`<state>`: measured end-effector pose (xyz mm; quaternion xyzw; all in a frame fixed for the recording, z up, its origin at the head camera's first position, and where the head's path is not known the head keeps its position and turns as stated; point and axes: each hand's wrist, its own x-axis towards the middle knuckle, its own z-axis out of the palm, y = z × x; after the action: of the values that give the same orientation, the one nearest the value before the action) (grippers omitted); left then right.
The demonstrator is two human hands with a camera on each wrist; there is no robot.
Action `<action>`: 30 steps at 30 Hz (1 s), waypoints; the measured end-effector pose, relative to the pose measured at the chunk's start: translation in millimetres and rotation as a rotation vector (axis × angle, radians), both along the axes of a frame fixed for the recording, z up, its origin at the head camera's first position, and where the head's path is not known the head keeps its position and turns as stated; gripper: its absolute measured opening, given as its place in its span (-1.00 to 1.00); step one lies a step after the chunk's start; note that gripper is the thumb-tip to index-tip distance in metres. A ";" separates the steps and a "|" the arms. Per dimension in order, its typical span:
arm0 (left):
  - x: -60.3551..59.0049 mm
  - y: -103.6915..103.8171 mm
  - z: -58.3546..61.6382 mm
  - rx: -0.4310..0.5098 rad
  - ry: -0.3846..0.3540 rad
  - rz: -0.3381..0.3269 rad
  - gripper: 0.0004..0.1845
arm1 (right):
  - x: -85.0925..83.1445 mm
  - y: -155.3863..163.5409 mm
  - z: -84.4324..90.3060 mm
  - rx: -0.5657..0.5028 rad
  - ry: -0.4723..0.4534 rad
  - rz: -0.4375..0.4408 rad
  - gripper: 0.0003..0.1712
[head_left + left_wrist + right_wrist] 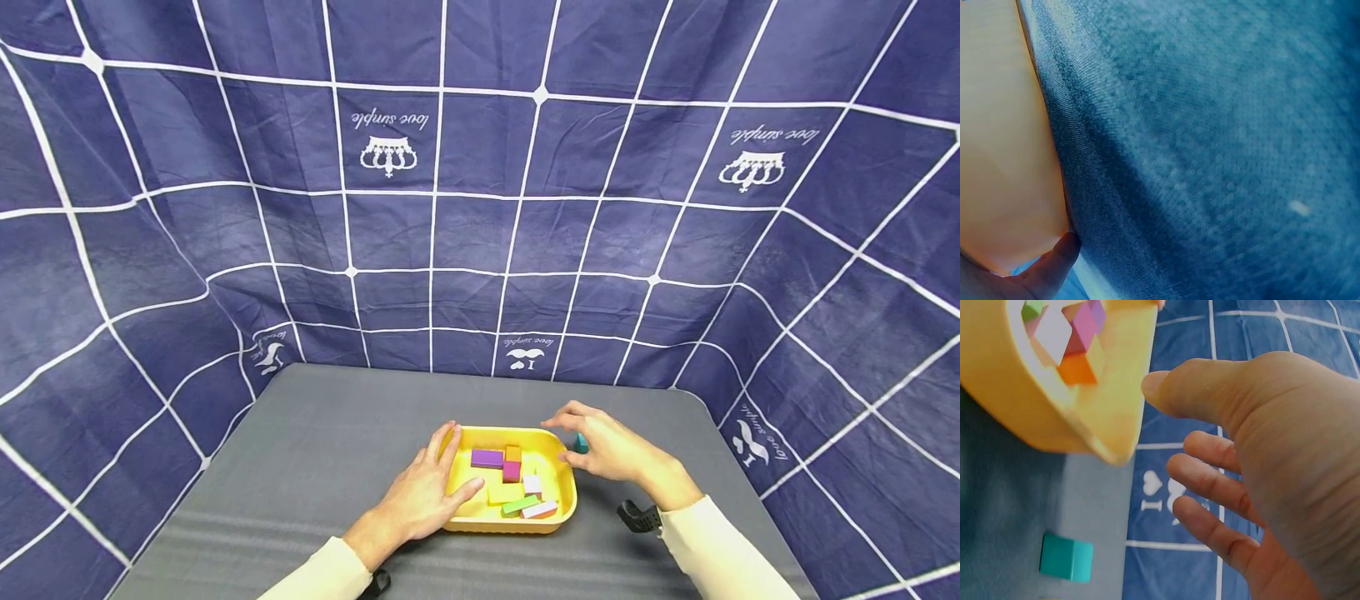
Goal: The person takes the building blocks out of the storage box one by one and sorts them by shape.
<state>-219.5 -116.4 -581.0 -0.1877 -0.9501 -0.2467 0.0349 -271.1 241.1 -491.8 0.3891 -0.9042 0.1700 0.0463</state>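
The yellow box (510,527) of blocks (487,458) sits on the table (360,425). The left hand (424,493) touches its left side, fingers straight. The right hand (622,448), loose and empty beside it, partly hides a teal block (1066,557). Blue cloth (480,229) hangs behind.

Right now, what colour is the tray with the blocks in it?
The tray is yellow, best seen from the head view.

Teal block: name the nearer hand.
Right. The right hand is close to the teal block, apart from it; the left hand is at the tub's opposite side.
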 end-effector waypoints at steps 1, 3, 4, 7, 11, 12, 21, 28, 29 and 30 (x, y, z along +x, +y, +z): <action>0.1 -0.1 -0.6 0.000 0.000 -0.001 0.11 | 0.6 -2.5 0.2 0.006 0.000 0.012 -0.44; 0.2 0.0 -1.0 0.004 -0.001 -0.001 0.11 | 1.7 -7.8 0.7 0.018 0.004 0.035 -0.44; 0.0 0.0 -1.3 0.005 0.000 -0.001 0.11 | 2.2 -10.6 1.1 0.027 0.004 0.043 -0.45; -0.6 0.8 -2.0 0.009 -0.005 0.003 0.11 | 4.0 -18.4 1.6 0.061 -0.023 0.057 -0.43; -0.8 2.1 -2.7 0.015 -0.009 -0.003 0.11 | 6.2 -28.5 1.9 0.119 -0.087 0.062 -0.37; -0.7 2.3 -2.9 0.016 -0.009 -0.003 0.11 | 6.5 -31.2 1.8 0.133 -0.100 0.067 -0.36; -0.8 0.9 -3.2 0.010 -0.002 -0.004 0.12 | 4.8 -50.3 -8.0 0.188 -0.188 0.121 -0.37; -0.8 -0.1 -2.0 0.006 -0.008 0.001 0.12 | 2.3 -54.5 -14.6 0.213 -0.199 0.150 -0.49; -0.6 -0.1 -1.7 0.006 -0.008 0.001 0.12 | 2.1 -54.5 -14.9 0.215 -0.201 0.154 -0.49; -0.4 0.0 -1.7 0.006 -0.008 0.001 0.11 | 2.0 -54.4 -15.3 0.216 -0.202 0.157 -0.49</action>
<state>-219.9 -116.5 -582.7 -0.1862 -0.9496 -0.2503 0.0317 -269.1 186.7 -507.1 0.4422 -0.8840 0.1132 -0.1006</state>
